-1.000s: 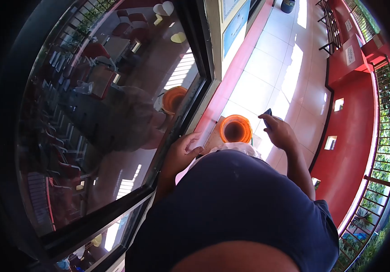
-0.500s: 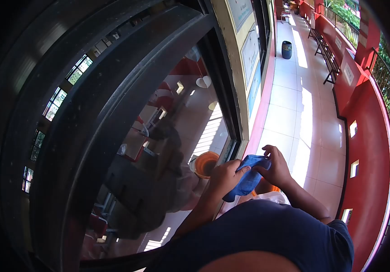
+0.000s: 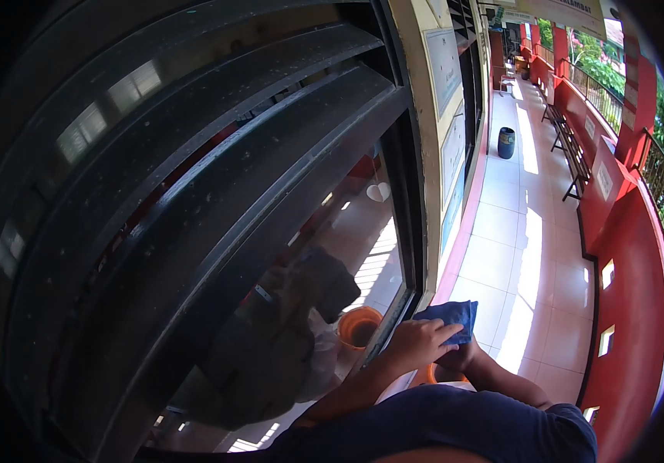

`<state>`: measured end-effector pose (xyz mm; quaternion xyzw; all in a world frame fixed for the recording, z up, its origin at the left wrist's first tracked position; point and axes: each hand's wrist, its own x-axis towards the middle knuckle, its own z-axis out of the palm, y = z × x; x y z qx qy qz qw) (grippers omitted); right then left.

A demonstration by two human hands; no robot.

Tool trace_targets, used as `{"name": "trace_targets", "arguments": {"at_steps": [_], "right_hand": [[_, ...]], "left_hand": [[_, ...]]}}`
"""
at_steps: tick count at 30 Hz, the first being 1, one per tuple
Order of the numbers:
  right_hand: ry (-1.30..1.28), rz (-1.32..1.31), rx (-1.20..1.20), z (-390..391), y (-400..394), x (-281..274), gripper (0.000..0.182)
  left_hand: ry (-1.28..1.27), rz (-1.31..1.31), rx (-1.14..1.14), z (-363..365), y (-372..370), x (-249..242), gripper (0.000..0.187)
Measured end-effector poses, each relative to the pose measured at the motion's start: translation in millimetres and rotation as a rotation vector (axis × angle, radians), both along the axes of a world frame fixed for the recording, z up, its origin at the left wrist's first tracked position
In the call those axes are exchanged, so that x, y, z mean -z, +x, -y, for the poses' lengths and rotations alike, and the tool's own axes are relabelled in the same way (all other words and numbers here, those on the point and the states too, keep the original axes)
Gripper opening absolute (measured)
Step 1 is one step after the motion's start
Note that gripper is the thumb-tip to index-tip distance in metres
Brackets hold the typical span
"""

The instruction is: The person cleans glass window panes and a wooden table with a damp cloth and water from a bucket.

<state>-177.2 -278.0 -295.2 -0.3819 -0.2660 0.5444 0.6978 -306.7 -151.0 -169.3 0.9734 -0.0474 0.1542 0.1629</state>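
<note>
A folded blue cloth point(image 3: 459, 312) is between my two hands, in front of my body and close to the window frame. My left hand point(image 3: 417, 341) lies across its near side with the fingers pressed on the fabric. Below and behind the cloth, my right hand point(image 3: 463, 356) supports it, most of its fingers hidden. Beneath my hands an orange bucket point(image 3: 434, 375) shows only in part, covered by my arms and shirt.
Dark louvre slats point(image 3: 270, 147) and a glass pane point(image 3: 293, 324) with reflections fill the left. Posters point(image 3: 444, 65) hang on the pale frame. Along the tiled corridor point(image 3: 494, 224) stand a dark bin point(image 3: 506, 143) and benches point(image 3: 567, 154), beside a red wall point(image 3: 629, 285).
The cloth was hanging spread between both hands and is now folded into a compact pad. My left hand has moved over it, my right hand beneath. The view has tilted up the corridor.
</note>
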Motion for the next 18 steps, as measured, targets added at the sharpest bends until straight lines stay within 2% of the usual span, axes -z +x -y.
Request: {"name": "trace_targets", "arguments": {"at_steps": [1,3,4,6,8,11,14,18], "right_hand": [[0.136,0.297,0.093,-2,4,-16,0.043],[0.230,-0.346,0.028,-26,29,-38,0.041],[0.291,-0.531,-0.033,-30,28,-77,0.042],[0.446,-0.265,0.067,-40,36,-114,0.045],[0.592,-0.074,0.154,-51,45,-148,0.046],[0.745,0.036,0.260,-69,83,-188,0.046],[0.920,0.133,0.364,-89,100,-243,0.046],[1.127,0.531,0.564,-126,51,-301,0.047]], "left_hand": [[-0.057,0.064,0.050,3,-4,3,0.051],[-0.147,0.204,0.151,-1,-14,6,0.057],[-0.160,0.131,0.124,-3,-27,-8,0.056],[-0.094,0.253,0.007,-10,-51,-11,0.053],[-0.133,0.368,-0.108,-11,-82,-23,0.048],[-0.080,0.607,-0.316,6,-137,-43,0.041],[0.111,0.864,-0.583,28,-183,-52,0.029],[0.335,1.115,-0.871,56,-230,-49,0.025]]}}
